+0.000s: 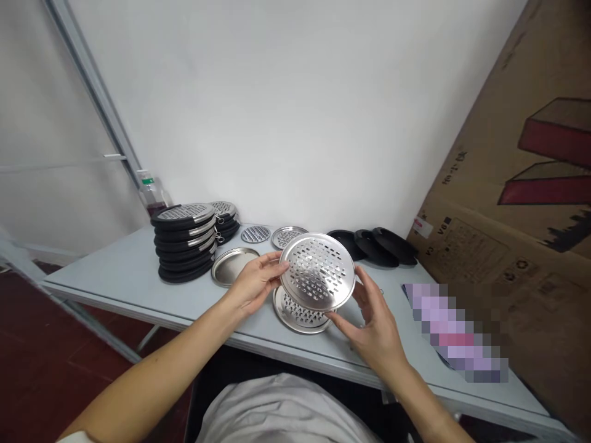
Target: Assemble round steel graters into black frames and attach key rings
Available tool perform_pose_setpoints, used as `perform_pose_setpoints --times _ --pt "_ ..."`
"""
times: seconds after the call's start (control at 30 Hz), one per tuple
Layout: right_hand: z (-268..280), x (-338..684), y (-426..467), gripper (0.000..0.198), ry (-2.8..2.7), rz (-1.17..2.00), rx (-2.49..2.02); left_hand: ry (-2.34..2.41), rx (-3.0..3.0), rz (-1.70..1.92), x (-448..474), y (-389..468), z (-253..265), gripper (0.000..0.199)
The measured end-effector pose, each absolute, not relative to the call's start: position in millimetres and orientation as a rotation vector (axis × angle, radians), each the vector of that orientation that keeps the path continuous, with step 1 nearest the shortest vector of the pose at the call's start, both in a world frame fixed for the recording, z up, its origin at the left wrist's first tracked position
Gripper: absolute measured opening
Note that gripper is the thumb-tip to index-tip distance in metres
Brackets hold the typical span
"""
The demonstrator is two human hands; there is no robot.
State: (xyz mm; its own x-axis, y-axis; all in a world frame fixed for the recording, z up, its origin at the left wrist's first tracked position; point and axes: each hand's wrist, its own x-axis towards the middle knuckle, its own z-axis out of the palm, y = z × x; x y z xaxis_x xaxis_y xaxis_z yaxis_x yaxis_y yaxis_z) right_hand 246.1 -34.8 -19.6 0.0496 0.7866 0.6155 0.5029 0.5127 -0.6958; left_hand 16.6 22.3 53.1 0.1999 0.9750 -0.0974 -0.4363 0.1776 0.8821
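Held grater disc: the round, shiny silver metal disc with a plain raised rim (318,271) is up in both hands above the table's front part, its face tipped toward the wearer; rows of elongated holes cross the middle, and bright glare sits on the metal.
Left hand: the bare left hand (258,280) grips the left rim, thumb on the near face.
Right hand: the bare right hand (376,323) grips the other side, thumb at the lower rim, fingers at the right edge.
Disc below: a second round silver grater disc (302,318) lies on the table, partly hidden by the held one; the gap between them is hard to judge.
Table edge: the pale grey rectangular table (124,264) ends just in front of that lower disc, its front edge crossing under both forearms.
Room to the left: a shallow round silver metal tray (234,264) lies close by the left hand, then a tall stack of black-rimmed round graters (184,243).
Room to the right: tabletop stretches from the right hand to a pixelated purple item (452,335) beside a brown printed cardboard box (484,246).
Back edge: overlapping black round covers (376,249) lie near the white wall (295,123).
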Motion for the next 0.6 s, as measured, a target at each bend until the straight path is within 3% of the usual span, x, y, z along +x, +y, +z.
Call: perform_pose_setpoints --times 0.1,0.27,0.4,0.6 --pt "-23 249 -35 0.076 -1.625 0.301 -1.116 0.812 0.805 1.127 14 19 42 0.043" --pt "-25 255 -36 0.076 -1.802 0.253 -1.217 0.875 0.897 1.095 2 12 20 0.049" --pt "-24 256 -34 0.072 -1.886 0.205 -1.292 0.931 1.294 1.051 -9 5 12 0.054" --pt "-22 255 -32 0.068 -1.904 0.286 -1.323 1.168 1.966 0.943 -22 3 10 0.084"
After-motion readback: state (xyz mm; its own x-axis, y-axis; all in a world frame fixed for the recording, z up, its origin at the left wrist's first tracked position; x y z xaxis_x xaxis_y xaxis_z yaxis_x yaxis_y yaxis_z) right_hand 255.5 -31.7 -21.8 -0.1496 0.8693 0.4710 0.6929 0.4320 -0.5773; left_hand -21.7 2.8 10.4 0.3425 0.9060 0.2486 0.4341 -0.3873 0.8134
